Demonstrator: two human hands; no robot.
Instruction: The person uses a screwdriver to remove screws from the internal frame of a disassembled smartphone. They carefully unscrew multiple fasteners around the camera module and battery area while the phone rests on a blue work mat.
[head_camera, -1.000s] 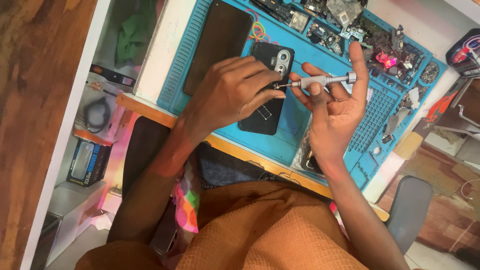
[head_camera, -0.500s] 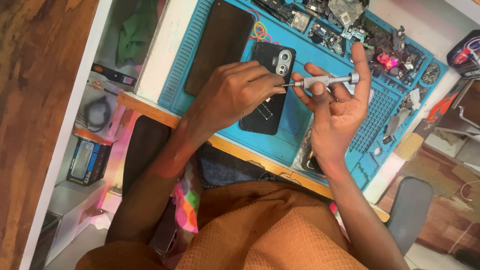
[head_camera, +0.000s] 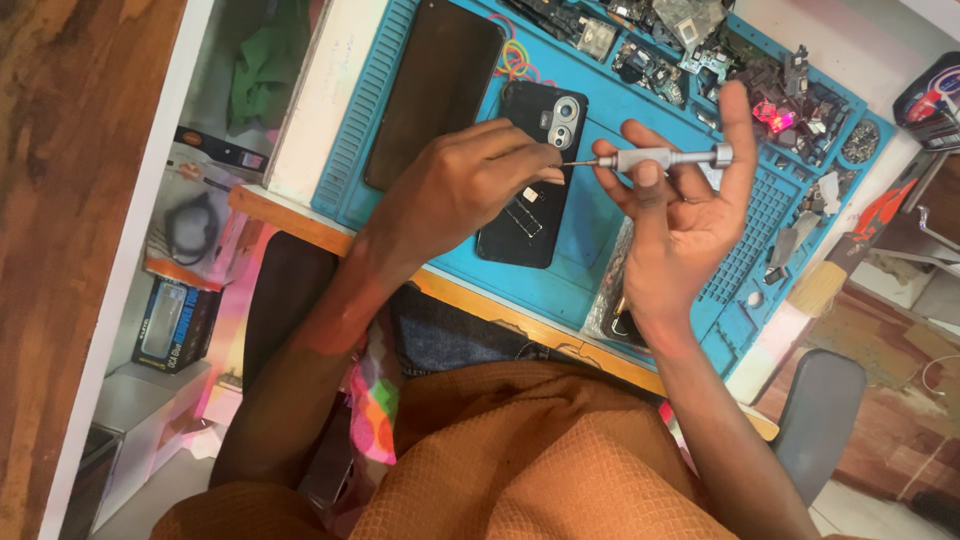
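A black phone (head_camera: 540, 120) lies back-up on the blue repair mat (head_camera: 640, 250), camera end away from me. My left hand (head_camera: 460, 185) rests over the phone's middle, fingers curled onto its back. My right hand (head_camera: 680, 215) holds a slim silver screwdriver (head_camera: 665, 157) between thumb and fingers, index finger stretched along to its cap. The thin tip points left and meets the fingertips of my left hand just above the phone. A second dark phone or screen panel (head_camera: 432, 90) lies flat on the mat to the left.
Small trays along the mat's far edge hold several loose phone parts and boards (head_camera: 770, 90). Coloured rubber bands (head_camera: 515, 60) lie by the phone. A brush with a wooden handle (head_camera: 825, 285) sits at the mat's right. A grey chair (head_camera: 815, 420) stands lower right; boxes (head_camera: 175, 320) sit on a shelf at left.
Both hands stay over the phone. The screwdriver has shifted only slightly, its tip staying at my left fingertips.
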